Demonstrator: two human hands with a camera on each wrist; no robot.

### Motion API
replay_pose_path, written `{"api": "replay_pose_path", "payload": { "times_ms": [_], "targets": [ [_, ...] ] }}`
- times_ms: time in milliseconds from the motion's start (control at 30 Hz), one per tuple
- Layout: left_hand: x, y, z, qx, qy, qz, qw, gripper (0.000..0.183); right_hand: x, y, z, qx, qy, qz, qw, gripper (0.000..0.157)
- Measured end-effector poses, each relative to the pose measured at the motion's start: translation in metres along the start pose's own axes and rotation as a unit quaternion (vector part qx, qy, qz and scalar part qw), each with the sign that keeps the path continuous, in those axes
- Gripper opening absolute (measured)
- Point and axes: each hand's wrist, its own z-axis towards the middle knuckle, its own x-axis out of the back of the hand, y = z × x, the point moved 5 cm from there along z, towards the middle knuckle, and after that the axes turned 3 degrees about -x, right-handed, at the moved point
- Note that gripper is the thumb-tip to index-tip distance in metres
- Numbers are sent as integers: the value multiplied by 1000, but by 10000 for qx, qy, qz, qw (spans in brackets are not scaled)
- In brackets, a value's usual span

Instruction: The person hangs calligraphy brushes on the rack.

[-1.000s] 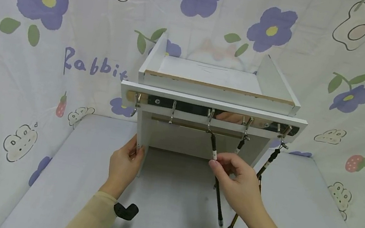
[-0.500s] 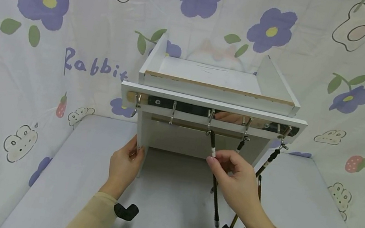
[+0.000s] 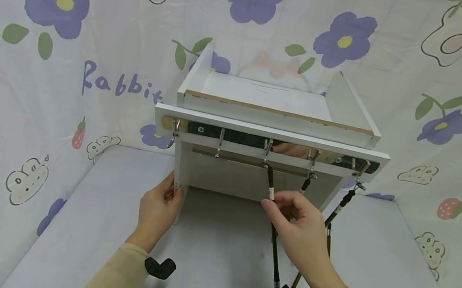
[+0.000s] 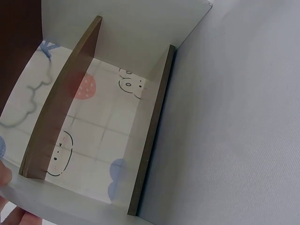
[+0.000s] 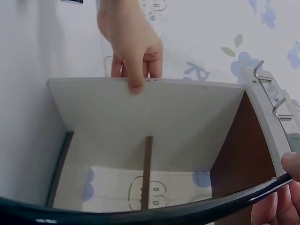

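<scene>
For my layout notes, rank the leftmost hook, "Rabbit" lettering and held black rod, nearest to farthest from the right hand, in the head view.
1. Held black rod: pinched by the right hand.
2. Leftmost hook: up and left.
3. "Rabbit" lettering: farther left, higher.

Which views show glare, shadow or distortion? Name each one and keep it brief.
Head view: the shiny hook strip mirrors what looks like the right hand, and soft shadow falls on the tabletop; left wrist view: the middle board appears bowed; right wrist view: the black rod looms curved across the bottom, with bright streaks of glare.
</scene>
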Motion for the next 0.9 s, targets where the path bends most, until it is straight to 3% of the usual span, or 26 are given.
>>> {"api": "replay_pose_path", "payload": {
  "times_ms": [533, 900],
  "targets": [
    [1, 3, 0, 5, 27, -21, 10000, 46, -3, 12, -4, -170, -6, -76, 9998, 10],
    [0, 0, 0, -14, 59, -43, 10000, 45, -13, 14, 0, -295, -343, 46, 9990, 12]
  ]
}}
